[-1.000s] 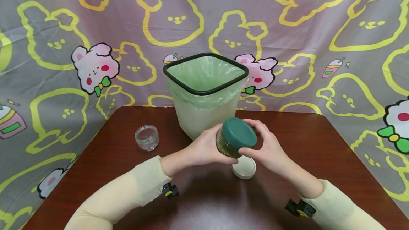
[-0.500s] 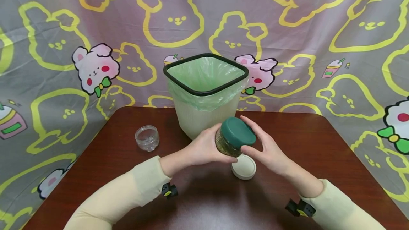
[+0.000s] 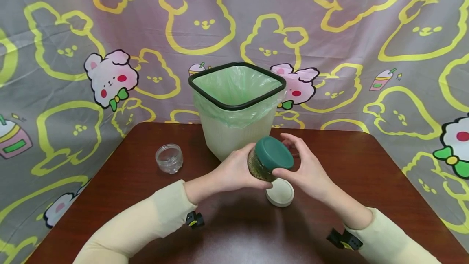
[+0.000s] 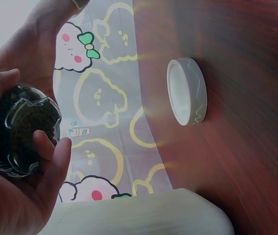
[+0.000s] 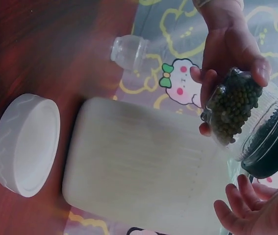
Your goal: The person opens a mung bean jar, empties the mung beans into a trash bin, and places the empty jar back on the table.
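My left hand (image 3: 234, 170) grips a clear ribbed jar (image 3: 258, 168) with a dark green lid (image 3: 274, 152). Small round green beans, seen through the glass in the right wrist view, fill part of the jar (image 5: 234, 105). It is held tilted above the table, its lid towards my right hand (image 3: 307, 174). The right thumb touches the lid's near edge, while the other fingers (image 5: 234, 203) are spread loosely beside the lid, apart from it in the right wrist view. Below the hands, a white round lid (image 3: 280, 193) lies on the table.
A whitish bin (image 3: 234, 133) with a black rim and a green liner bag stands behind the hands. To the left is a small clear open jar (image 3: 169, 159). The brown table (image 3: 146, 211) meets a patterned cloth (image 3: 329, 44) at the back.
The right fingers lift off and shift about the green lid, straight half a second ago and more bent now. The left hand and jar stay nearly in place.
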A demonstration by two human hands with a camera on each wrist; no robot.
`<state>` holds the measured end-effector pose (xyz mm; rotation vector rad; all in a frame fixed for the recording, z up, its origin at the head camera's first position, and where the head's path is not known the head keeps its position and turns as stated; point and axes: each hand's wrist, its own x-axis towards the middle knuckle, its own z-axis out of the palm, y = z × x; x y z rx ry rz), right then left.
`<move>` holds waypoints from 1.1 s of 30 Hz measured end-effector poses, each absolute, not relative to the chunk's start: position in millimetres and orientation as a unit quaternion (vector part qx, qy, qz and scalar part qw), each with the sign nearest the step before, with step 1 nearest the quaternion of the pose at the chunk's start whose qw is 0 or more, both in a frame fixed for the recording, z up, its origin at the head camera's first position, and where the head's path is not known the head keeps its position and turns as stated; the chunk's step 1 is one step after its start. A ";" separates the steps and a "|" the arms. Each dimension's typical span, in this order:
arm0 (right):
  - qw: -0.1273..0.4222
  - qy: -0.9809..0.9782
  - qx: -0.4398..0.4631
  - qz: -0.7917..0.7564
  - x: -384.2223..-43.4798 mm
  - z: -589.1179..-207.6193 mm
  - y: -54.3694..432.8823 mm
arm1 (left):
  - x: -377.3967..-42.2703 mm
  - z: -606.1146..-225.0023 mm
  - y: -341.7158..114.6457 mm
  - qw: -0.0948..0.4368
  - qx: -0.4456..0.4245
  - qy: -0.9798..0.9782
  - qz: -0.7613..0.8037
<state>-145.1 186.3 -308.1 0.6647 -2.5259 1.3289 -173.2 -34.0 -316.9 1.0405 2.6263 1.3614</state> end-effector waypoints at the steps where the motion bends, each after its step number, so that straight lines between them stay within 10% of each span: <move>1: 0.104 -0.855 0.227 0.454 -145.4 -308.3 186.9 | -173.4 -317.2 -34.0 0.001 0.330 0.838 0.434; 33: 0.078 -0.845 0.239 0.472 -150.1 -307.5 183.4 | -176.0 -315.9 -36.9 0.004 0.331 0.838 0.435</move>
